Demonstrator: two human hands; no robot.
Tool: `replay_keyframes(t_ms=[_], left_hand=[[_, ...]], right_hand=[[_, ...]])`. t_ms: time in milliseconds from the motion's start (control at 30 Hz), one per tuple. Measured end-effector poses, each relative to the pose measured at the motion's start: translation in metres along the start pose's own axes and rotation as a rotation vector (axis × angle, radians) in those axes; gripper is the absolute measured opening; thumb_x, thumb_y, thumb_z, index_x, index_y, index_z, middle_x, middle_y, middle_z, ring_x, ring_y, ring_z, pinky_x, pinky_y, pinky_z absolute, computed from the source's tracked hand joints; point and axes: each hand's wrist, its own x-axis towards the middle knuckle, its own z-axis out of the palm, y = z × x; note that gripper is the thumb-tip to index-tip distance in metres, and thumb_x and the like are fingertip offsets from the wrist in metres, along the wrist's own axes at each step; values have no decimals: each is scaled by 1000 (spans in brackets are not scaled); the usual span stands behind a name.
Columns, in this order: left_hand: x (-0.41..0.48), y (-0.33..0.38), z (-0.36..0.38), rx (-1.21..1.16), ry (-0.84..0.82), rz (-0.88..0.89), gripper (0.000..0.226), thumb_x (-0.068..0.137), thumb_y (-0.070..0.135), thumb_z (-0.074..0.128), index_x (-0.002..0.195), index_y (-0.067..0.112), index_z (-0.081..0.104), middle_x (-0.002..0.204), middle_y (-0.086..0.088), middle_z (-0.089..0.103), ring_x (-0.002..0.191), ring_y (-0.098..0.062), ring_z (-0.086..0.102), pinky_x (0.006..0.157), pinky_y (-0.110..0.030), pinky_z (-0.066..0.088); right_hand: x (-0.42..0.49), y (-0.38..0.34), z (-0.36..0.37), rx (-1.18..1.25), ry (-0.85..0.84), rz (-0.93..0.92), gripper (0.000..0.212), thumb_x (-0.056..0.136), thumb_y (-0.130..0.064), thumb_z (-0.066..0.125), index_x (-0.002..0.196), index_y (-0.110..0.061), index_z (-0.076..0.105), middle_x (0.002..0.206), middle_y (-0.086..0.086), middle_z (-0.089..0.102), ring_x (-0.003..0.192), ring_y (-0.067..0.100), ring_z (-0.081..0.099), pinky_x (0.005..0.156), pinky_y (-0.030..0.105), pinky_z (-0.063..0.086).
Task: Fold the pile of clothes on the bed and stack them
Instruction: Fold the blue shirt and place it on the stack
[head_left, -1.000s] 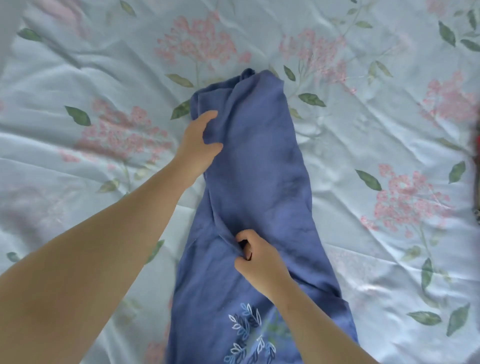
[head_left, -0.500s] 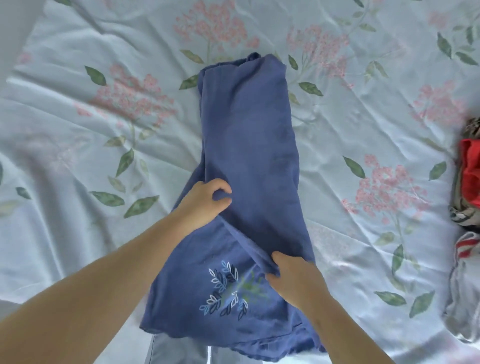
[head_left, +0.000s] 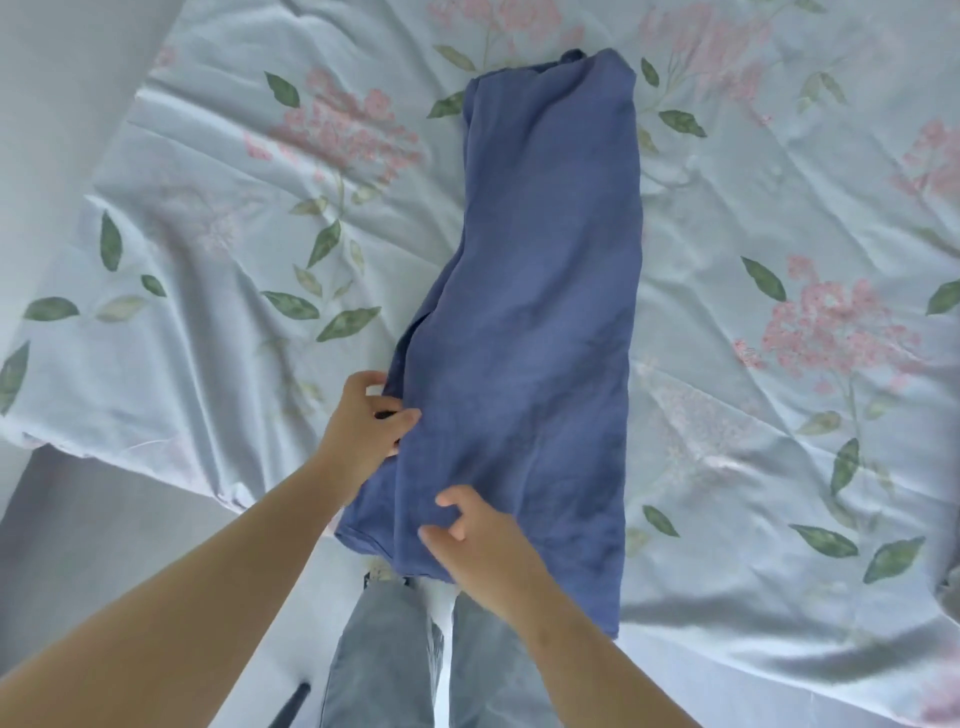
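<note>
Blue garment (head_left: 535, 312) lies lengthwise on bedsheet (head_left: 779, 467), hem at its near edge. Your left hand (head_left: 363, 423) pinches the side fold; right hand (head_left: 480, 535) touches the hem, grip unclear. Uneven release: hem slides off, fold opens.

Bright soft daylight, bedsheet (head_left: 779, 218) sheen at 1 o'clock, shadow at 5, right hand (head_left: 483, 540) kinda blurry, edges warped.

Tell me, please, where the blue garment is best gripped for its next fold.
Probably its near hem, at both corners, coming from the near edge of the bed: the blue garment lies as a long narrow strip running away, and that end sits at the edge.
</note>
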Motion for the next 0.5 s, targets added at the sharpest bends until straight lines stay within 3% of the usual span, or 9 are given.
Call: replay_keyframes(t_ms=[133,233,333,433,500], left_hand=[[-8,-20,4,447,-173,49,27,75,18,72,88,20,48,86,-1,59,81,-20,58,72,-34,49],[-12,-20,3,563,-98,197,12,84,9,61,79,13,51,74,-4,53,74,-25,49,63,-30,37],[-8,-26,-11,503,85,180,5,88,8,54,92,7,58,88,-13,61,82,-30,54,69,-33,41],[-13,-34,-17,353,-6,20,2,90,17,57,89,19,55,92,-12,61,87,-30,60,73,-39,55],[-20,-36,-12,364,-113,-11,23,83,30,66,98,20,52,92,-3,61,87,-22,61,71,-37,54]], right_hand=[[-10,38,-24,69,365,59,17,93,-26,50,109,-27,54,73,-14,53,82,14,55,65,23,39],[-18,61,-38,72,461,126,9,92,-19,50,95,-28,49,69,-13,52,75,17,51,61,26,36],[-18,78,-39,44,479,215,8,88,-16,52,90,-24,48,78,-3,56,75,22,51,63,30,37],[-15,87,-35,67,603,245,13,84,-16,56,94,-21,50,98,7,55,85,25,51,72,33,42],[-17,88,-35,88,693,276,31,83,-17,60,112,-16,50,117,8,49,107,29,48,88,40,42]])
